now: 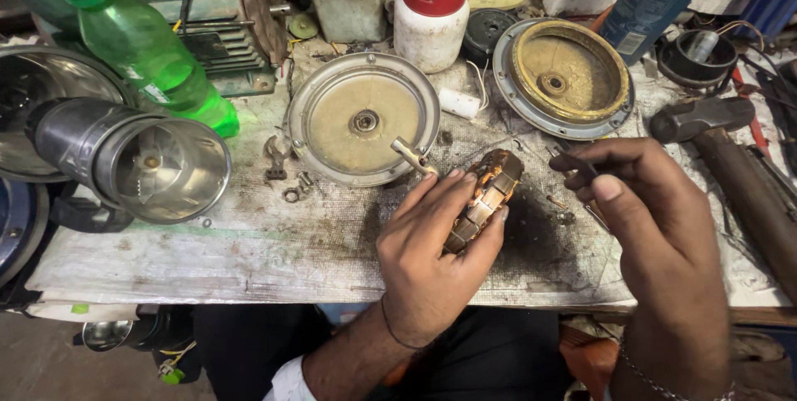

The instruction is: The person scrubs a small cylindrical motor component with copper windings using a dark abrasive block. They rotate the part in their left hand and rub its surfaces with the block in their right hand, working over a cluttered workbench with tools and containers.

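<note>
Copper-wound stator (pixel 484 199) inside left hand (pixel 432 260)

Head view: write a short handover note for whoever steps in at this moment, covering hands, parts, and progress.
Left hand: grips the copper-wound motor core above the workbench.
Right hand: pinches a thin dark tool close to the core; its tip is hard to make out.
Parts: two round metal covers, one behind the core, one further right, both lying open. Hammer at the right. Small loose fasteners left of the near cover.
Done: motor is apart.
Left: core still out of the covers.
</note>
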A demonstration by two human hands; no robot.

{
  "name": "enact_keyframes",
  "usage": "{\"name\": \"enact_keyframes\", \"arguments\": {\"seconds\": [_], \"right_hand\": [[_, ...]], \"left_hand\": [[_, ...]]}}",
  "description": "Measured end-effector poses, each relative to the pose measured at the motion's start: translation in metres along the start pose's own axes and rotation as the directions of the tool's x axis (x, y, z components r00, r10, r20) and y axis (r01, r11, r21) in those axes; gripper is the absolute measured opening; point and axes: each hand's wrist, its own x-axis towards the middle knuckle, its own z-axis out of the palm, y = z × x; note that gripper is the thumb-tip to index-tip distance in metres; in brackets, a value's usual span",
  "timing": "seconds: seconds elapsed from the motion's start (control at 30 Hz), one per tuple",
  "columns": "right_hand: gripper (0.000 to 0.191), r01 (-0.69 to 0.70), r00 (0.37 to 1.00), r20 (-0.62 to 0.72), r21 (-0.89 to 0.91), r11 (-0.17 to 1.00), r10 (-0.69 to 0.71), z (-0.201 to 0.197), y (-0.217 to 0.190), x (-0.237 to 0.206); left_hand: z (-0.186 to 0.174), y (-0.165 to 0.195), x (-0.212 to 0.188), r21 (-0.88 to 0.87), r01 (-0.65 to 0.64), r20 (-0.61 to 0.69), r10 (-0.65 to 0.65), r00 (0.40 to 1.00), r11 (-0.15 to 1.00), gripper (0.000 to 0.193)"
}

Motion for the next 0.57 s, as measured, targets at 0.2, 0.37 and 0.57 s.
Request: {"name": "enact_keyframes", "arguments": {"seconds": [0.2, 0.37, 0.57], "right_hand": [[0.029, 0.449, 0.892, 0.213, -0.319, 0.835, -0.398, 0.011, 0.005, 0.006], [0.039, 0.590, 0.796, 0.238, -0.510, 0.625, -0.557, 0.027, 0.011, -0.004], [0.039, 0.616, 0.769, 0.201, -0.482, 0.623, -0.606, 0.023, 0.020, -0.009]], "left_hand": [[-0.001, -0.001, 0.002, -0.040, 0.067, 0.005, -0.067, 0.998, 0.997, 0.042], [-0.001, -0.003, 0.002, -0.040, 0.099, 0.019, -0.098, 0.995, 0.994, 0.046], [0.000, -0.001, -0.001, -0.072, 0.102, 0.050, -0.099, 0.994, 0.992, 0.046]]}}
